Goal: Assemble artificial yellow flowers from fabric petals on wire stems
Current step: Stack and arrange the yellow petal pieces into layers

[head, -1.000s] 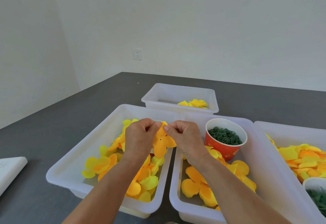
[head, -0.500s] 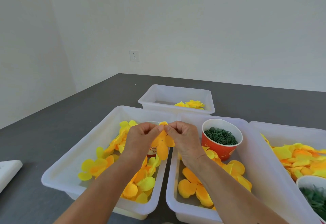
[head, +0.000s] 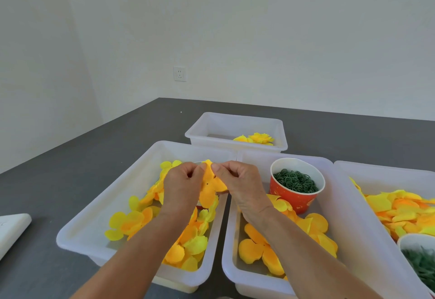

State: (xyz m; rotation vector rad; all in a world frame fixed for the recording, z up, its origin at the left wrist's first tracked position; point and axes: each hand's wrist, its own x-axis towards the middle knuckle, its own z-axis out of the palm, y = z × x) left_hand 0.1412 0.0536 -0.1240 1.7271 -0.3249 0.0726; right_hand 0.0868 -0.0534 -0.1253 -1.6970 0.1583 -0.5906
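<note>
Both hands meet above the gap between two white bins. My left hand (head: 182, 187) and my right hand (head: 237, 181) each pinch the top edge of one orange-yellow fabric petal piece (head: 209, 189), which hangs between them and shows a small dark hole near its middle. Loose yellow and orange petals (head: 188, 240) fill the left bin (head: 94, 216) beneath. More petals (head: 259, 249) lie in the middle bin (head: 229, 256). A red paper cup (head: 295, 196) holding small green rings stands in that bin. No wire stem is visible.
A smaller white bin (head: 211, 131) at the back holds finished yellow flowers (head: 257, 138). A right-hand bin (head: 381, 174) carries more petals and a white cup of green parts (head: 421, 261). A white object (head: 11, 228) lies at the table's left edge.
The view has drifted slightly. Both hands stay pinched on the petal piece, their fingertips a little closer together at its top edge.
</note>
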